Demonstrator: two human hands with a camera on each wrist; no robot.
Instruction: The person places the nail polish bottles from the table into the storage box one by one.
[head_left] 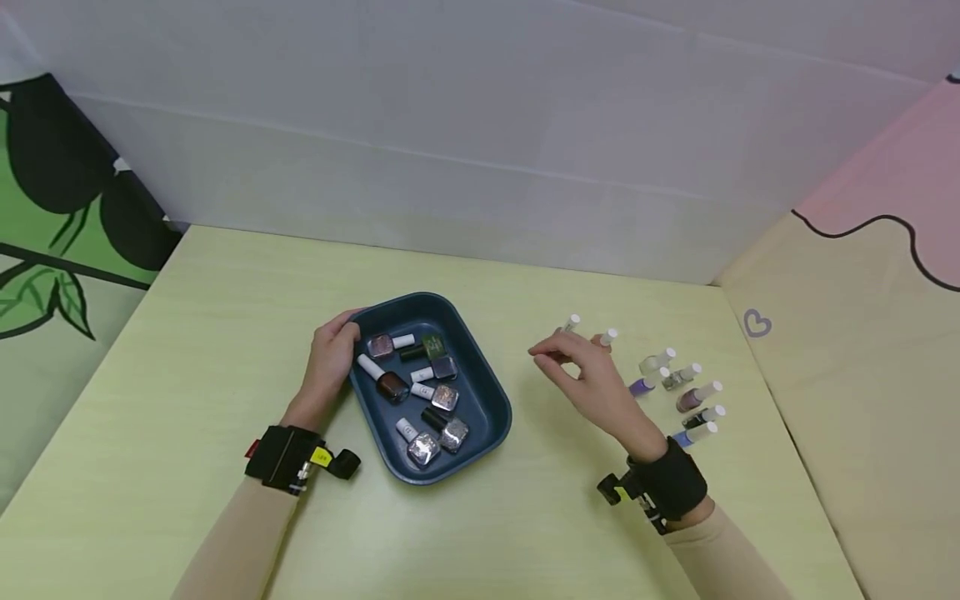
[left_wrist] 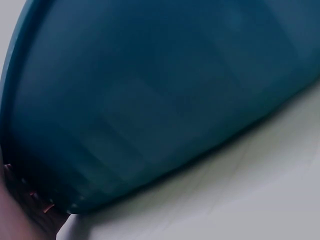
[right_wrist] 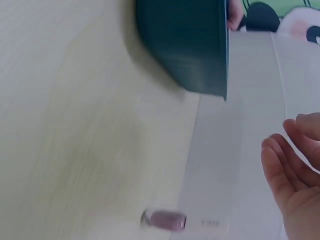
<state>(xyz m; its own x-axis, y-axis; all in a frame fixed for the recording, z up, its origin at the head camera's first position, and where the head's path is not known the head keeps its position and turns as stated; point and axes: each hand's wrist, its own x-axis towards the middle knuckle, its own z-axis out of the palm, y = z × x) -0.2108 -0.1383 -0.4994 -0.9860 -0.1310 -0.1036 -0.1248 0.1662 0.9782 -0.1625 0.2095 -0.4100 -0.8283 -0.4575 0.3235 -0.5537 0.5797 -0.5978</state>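
Observation:
My left hand (head_left: 333, 354) grips the left rim of a dark blue tray (head_left: 483, 417), thumb over the edge. Inside lie several nail polish bottles, among them a dark brown one (head_left: 392, 386), a green one (head_left: 433, 345) and a silver glitter one (head_left: 423, 450). Seen from the left wrist, the tray's underside (left_wrist: 150, 100) fills most of the picture. My right hand (head_left: 592, 379) hovers between tray and standing bottles, fingers loosely bent and holding nothing. Beyond it show two white caps, one on a bottle (head_left: 572, 323) partly hidden. The right wrist view shows a mauve bottle (right_wrist: 167, 220) below the hand (right_wrist: 300, 175).
Several white-capped nail polish bottles stand on the right of the pale table (head_left: 225, 333), including a purple one (head_left: 641, 386), a mauve one (head_left: 688, 401) and a blue one (head_left: 684, 437). A white wall (head_left: 450, 183) rises behind, with printed panels on both sides.

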